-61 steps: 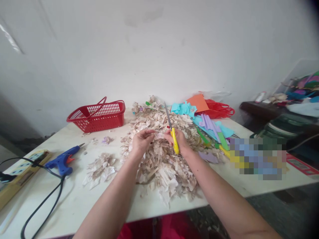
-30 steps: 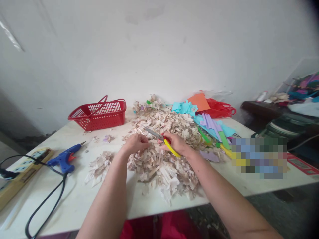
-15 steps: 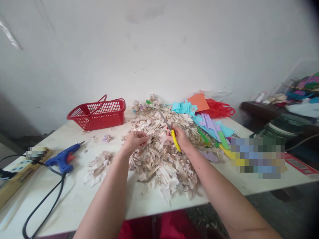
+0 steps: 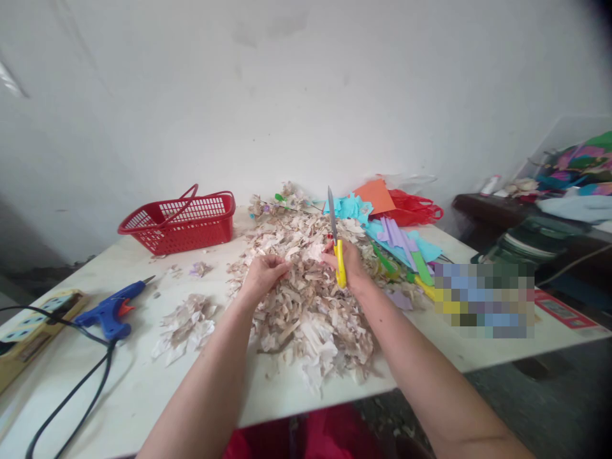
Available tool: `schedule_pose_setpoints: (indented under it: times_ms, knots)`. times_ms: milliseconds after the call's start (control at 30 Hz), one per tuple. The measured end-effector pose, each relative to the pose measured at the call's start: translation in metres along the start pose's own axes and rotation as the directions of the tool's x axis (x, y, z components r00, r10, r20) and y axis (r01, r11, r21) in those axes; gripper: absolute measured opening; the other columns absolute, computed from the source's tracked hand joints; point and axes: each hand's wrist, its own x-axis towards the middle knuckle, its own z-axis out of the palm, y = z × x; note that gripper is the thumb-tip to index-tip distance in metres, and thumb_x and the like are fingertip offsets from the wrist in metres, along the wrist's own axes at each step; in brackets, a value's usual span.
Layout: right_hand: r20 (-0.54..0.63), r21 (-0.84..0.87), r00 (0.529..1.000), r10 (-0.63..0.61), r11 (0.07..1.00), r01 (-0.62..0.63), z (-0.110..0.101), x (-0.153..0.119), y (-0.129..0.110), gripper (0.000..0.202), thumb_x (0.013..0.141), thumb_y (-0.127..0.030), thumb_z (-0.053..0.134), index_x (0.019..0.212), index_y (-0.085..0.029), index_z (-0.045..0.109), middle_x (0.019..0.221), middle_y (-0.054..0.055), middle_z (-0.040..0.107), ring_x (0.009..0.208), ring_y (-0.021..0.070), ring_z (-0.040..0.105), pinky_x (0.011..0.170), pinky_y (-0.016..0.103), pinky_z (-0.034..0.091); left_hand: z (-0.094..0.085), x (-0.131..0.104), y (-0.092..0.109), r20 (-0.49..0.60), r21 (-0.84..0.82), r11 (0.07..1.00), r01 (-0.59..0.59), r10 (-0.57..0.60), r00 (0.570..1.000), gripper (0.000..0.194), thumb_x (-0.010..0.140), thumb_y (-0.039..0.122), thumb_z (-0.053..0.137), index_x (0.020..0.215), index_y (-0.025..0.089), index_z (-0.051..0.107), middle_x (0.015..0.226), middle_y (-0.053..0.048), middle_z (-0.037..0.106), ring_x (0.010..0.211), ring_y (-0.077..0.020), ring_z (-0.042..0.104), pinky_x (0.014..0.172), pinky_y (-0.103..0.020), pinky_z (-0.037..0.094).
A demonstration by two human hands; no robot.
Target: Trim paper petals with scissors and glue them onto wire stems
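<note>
A broad heap of cream and beige paper scraps lies in the middle of the white table. Over its left part is my left hand, thumb and fingers pinched together at a small pale scrap. My right hand holds yellow-handled scissors, their blades pointing up and away. A pale piece of paper shows at the fingertips of that hand; whether they grip it I cannot tell. The two hands are a short way apart.
A red basket stands at the back left. Nearer lie a blue glue gun with its black cord and a power strip. Right of the heap are blue crepe paper, purple strips, an orange sheet and a red bag.
The scissors have swung from leaning left to nearly upright in my right hand. My left hand has shifted only slightly. The whole view has moved a little.
</note>
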Motion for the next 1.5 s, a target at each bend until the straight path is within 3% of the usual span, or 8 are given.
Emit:
schedule_pose_setpoints:
  times_ms: [133, 300, 900, 1067, 1167, 1300, 1400, 1500]
  knots:
    - [0.065, 0.027, 0.998, -0.006, 1.0, 0.004, 0.002, -0.001, 0.003, 0.02, 0.055, -0.025, 0.064, 0.067, -0.02, 0.048, 0.063, -0.003, 0.053, 0.048, 0.0108, 0.051, 0.037, 0.02, 0.033, 0.007, 0.0, 0.003, -0.144, 0.114, 0.98, -0.164, 0.179, 0.973, 0.031, 0.057, 0.043, 0.068, 0.075, 0.018, 0.068, 0.069, -0.004, 0.064, 0.064, -0.0161, 0.055, 0.054, -0.023, 0.039]
    - [0.191, 0.063, 0.981, -0.015, 0.998, 0.003, 0.008, -0.008, -0.005, 0.021, 0.055, -0.025, 0.065, 0.068, -0.019, 0.048, 0.062, -0.005, 0.052, 0.05, 0.0101, 0.052, 0.041, 0.021, 0.037, 0.013, -0.004, 0.01, -0.108, 0.098, 0.922, -0.374, 0.383, 0.917, 0.025, 0.062, 0.037, 0.067, 0.082, 0.021, 0.071, 0.095, -0.008, 0.064, 0.095, -0.0238, 0.054, 0.078, -0.031, 0.042]
    - [0.267, 0.018, 0.964, 0.013, 1.0, -0.019, 0.011, -0.009, -0.001, 0.02, 0.058, -0.029, 0.064, 0.069, -0.02, 0.05, 0.065, 0.0, 0.059, 0.054, 0.0159, 0.059, 0.038, 0.022, 0.039, 0.024, -0.008, 0.01, 0.006, -0.218, 0.93, -0.295, 0.304, 0.953, 0.02, 0.065, 0.036, 0.067, 0.073, 0.019, 0.071, 0.094, -0.008, 0.064, 0.089, -0.0195, 0.057, 0.08, -0.031, 0.044]
    - [0.143, 0.004, 0.987, -0.067, 0.998, 0.067, 0.011, -0.007, -0.005, 0.018, 0.059, -0.027, 0.063, 0.071, -0.02, 0.051, 0.066, -0.001, 0.059, 0.058, 0.0163, 0.059, 0.047, 0.026, 0.044, 0.019, -0.008, 0.014, -0.182, -0.087, 0.933, -0.35, 0.331, 0.926, 0.024, 0.067, 0.04, 0.063, 0.079, 0.019, 0.069, 0.093, -0.006, 0.064, 0.091, -0.019, 0.056, 0.075, -0.026, 0.043]
    - [0.084, -0.027, 0.981, -0.173, 0.984, 0.176, 0.01, -0.009, -0.014, 0.015, 0.06, -0.025, 0.062, 0.07, -0.021, 0.052, 0.072, 0.001, 0.061, 0.065, 0.0166, 0.06, 0.062, 0.03, 0.048, 0.014, -0.009, 0.014, -0.301, -0.073, 0.967, -0.244, 0.211, 0.93, 0.033, 0.071, 0.047, 0.056, 0.064, 0.016, 0.065, 0.062, -0.002, 0.061, 0.061, -0.0136, 0.056, 0.055, -0.023, 0.04]
    - [0.069, -0.101, 0.969, -0.235, 0.965, 0.242, 0.009, -0.012, -0.023, 0.013, 0.061, -0.023, 0.061, 0.07, -0.021, 0.051, 0.072, 0.001, 0.062, 0.069, 0.0171, 0.06, 0.071, 0.032, 0.047, 0.016, -0.011, 0.013, -0.037, -0.267, 0.964, -0.016, 0.007, 0.999, 0.039, 0.069, 0.052, 0.057, 0.06, 0.014, 0.061, 0.05, -0.001, 0.059, 0.037, -0.0085, 0.045, 0.037, -0.022, 0.029]
    - [0.075, -0.14, 0.956, -0.284, 0.946, 0.292, 0.009, -0.014, -0.024, 0.012, 0.062, -0.023, 0.059, 0.071, -0.02, 0.051, 0.07, 0.001, 0.062, 0.071, 0.0175, 0.06, 0.071, 0.031, 0.046, 0.022, -0.012, 0.012, 0.181, -0.401, 0.907, 0.127, -0.057, 0.982, 0.031, 0.064, 0.043, 0.066, 0.07, 0.013, 0.063, 0.067, -0.006, 0.067, 0.045, -0.0097, 0.055, 0.039, -0.019, 0.035]
    - [0.098, -0.172, 0.95, -0.297, 0.935, 0.311, 0.009, -0.016, -0.024, 0.013, 0.063, -0.024, 0.059, 0.072, -0.02, 0.052, 0.07, 0.002, 0.063, 0.071, 0.0174, 0.06, 0.07, 0.03, 0.046, 0.025, -0.012, 0.012, 0.214, -0.551, 0.813, 0.187, -0.079, 0.974, 0.026, 0.056, 0.027, 0.075, 0.074, 0.013, 0.062, 0.07, -0.005, 0.068, 0.059, -0.0127, 0.063, 0.051, -0.019, 0.047]
